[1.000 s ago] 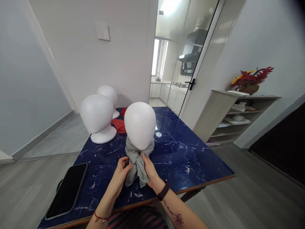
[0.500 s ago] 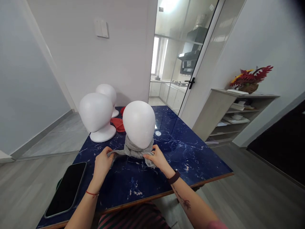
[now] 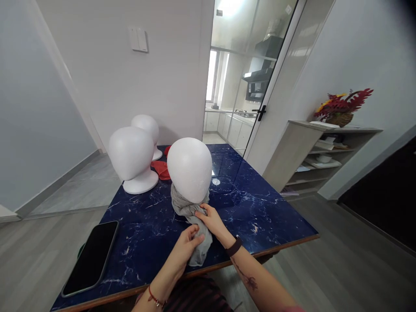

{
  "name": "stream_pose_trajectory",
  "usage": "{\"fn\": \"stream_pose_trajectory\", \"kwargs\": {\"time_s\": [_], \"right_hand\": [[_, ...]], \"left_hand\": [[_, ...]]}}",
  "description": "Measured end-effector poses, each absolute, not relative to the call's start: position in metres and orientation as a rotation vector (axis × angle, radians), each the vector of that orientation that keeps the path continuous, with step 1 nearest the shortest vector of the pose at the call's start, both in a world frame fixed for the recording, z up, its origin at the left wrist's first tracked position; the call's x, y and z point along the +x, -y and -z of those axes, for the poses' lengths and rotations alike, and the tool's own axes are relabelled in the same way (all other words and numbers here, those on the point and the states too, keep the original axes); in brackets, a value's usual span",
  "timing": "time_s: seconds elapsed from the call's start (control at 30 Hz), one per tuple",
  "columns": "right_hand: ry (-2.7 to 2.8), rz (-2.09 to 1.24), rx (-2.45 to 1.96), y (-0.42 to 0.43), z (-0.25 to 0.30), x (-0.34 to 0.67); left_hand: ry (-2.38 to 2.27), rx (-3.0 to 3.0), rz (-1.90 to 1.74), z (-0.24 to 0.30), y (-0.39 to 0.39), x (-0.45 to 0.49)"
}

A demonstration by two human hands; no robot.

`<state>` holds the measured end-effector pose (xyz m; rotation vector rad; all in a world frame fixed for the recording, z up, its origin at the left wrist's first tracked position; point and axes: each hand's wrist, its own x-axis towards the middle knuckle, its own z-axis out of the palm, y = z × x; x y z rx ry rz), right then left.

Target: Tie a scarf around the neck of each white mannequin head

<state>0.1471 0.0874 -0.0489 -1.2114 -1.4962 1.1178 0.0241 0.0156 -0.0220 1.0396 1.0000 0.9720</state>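
A white mannequin head [image 3: 189,169] stands upright in the middle of the table. Around its neck wraps a thin grey scarf [image 3: 182,204], whose loose end hangs down in front toward the table edge. My right hand [image 3: 212,221] pinches the scarf just under the chin, where its folds cross. Lower down, my left hand [image 3: 183,251] has its thumb and curled fingers on the hanging end; part of the grip is hidden by the hand itself.
Two more white mannequin heads [image 3: 131,154] stand at the back left, beside red cloth [image 3: 161,169]. A large black tablet [image 3: 91,258] lies at the left edge of the blue marbled table [image 3: 256,208]. A shelf [image 3: 302,160] stands to the right.
My left hand has moved right and toward me, from the stretched left end of the scarf to the front. The scarf end now hangs down in front; my right hand has barely moved.
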Motion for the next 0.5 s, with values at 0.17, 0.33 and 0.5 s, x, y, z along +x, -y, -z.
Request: {"fn": "stream_pose_trajectory", "kwargs": {"time_s": [0.17, 0.33, 0.5], "right_hand": [[1.512, -1.218, -1.105, -0.082, 0.041, 0.152], [1.244, -1.271, -1.165, -0.061, 0.025, 0.149], [1.501, -1.43, -1.201, -0.03, 0.013, 0.155]], "left_hand": [[-1.192, 1.371, -0.968, 0.022, -0.019, 0.007], [-1.443, 1.242, -1.193, 0.019, -0.028, -0.018], [-1.202, 0.763, -1.265, 0.022, -0.027, -0.002]]}}
